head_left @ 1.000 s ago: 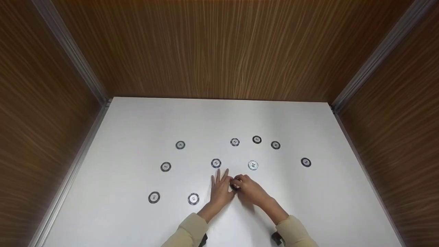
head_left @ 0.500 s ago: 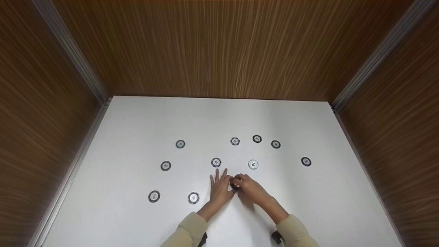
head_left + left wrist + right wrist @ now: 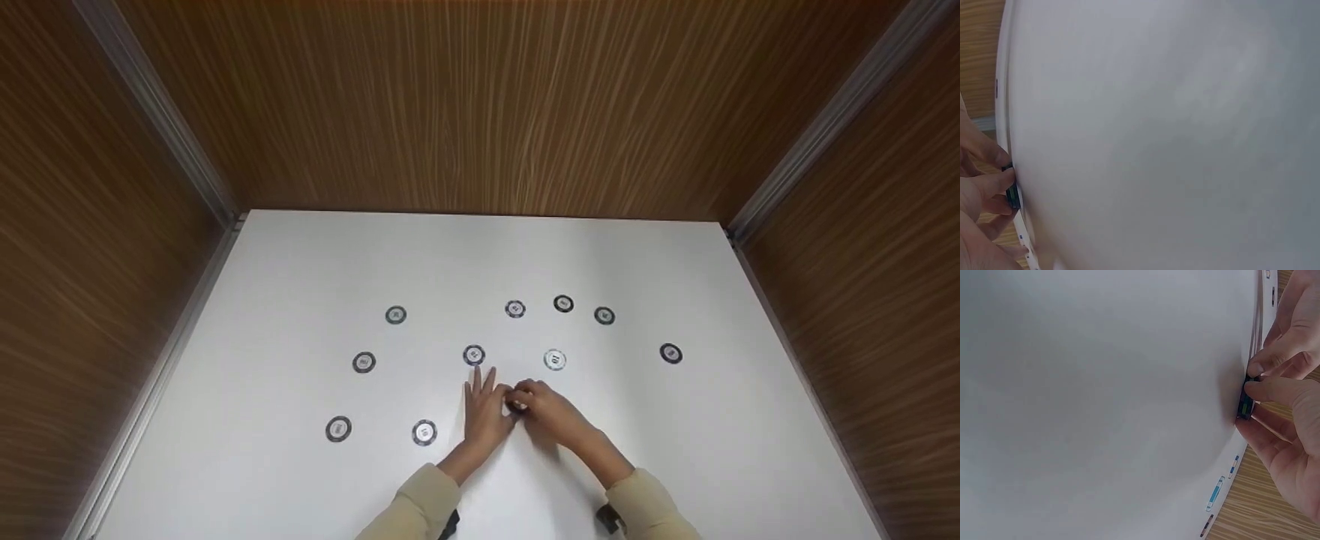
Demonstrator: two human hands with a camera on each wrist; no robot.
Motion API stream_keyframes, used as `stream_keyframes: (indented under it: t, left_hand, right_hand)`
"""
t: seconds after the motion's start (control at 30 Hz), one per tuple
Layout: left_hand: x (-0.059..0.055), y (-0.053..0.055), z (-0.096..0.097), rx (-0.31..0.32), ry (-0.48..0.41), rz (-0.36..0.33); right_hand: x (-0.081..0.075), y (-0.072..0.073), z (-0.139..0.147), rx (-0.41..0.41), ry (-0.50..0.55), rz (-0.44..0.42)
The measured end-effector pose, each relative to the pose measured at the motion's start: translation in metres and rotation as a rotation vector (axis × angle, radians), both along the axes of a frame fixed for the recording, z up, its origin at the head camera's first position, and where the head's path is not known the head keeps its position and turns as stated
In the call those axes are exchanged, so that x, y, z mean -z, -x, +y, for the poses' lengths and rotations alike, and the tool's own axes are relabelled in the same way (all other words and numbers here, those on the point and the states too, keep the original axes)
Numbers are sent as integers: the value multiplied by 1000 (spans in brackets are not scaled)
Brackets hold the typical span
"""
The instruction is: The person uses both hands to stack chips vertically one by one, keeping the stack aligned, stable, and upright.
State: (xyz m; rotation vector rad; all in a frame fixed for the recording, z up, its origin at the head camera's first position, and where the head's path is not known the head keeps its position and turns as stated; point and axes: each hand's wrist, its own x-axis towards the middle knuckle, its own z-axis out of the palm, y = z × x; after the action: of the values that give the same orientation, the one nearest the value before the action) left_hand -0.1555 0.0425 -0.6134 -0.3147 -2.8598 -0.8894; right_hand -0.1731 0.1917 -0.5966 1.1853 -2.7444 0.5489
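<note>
A small stack of dark poker chips (image 3: 516,408) stands on the white table between both hands, partly covered by fingers in the head view. My left hand (image 3: 487,416) holds its left side with thumb and index finger, while the other fingers spread forward. From the right, my right hand (image 3: 553,416) pinches the same stack. Edge-on in the right wrist view, the chip stack (image 3: 1246,402) shows dark sides between the fingertips of both hands. The left wrist view also has the chip stack (image 3: 1012,191) at its left edge; how many chips it has is unclear.
Single chips lie flat around the hands. A dark-rimmed chip (image 3: 473,355) is just beyond the left fingertips, and a pale chip (image 3: 555,360) beyond the right hand. Another chip (image 3: 424,433) lies left of the left wrist. Wood-grain panels (image 3: 480,105) enclose the table.
Both hands stay at the chip stack. The left hand's spread fingers shift very slightly; the loose chips keep their places.
</note>
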Motion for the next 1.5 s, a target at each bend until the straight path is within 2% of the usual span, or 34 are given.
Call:
stream_keyframes:
  t: [0.3,0.5,0.77,1.23,1.5]
  left_hand:
    - [-3,-2,7,-22,-10,7]
    - [-6,-2,9,-22,45,-27]
    - [-11,-3,11,-32,107,-57]
    - [-11,-4,11,-39,158,-30]
    - [-11,-3,11,-37,152,-35]
  right_hand:
    - [-1,0,5,2,7,-40]
    - [-2,1,6,-9,-3,-10]
    - [-3,0,6,8,-16,-43]
    - [-4,-3,6,30,-15,-87]
    - [-4,-2,7,33,-4,-105]
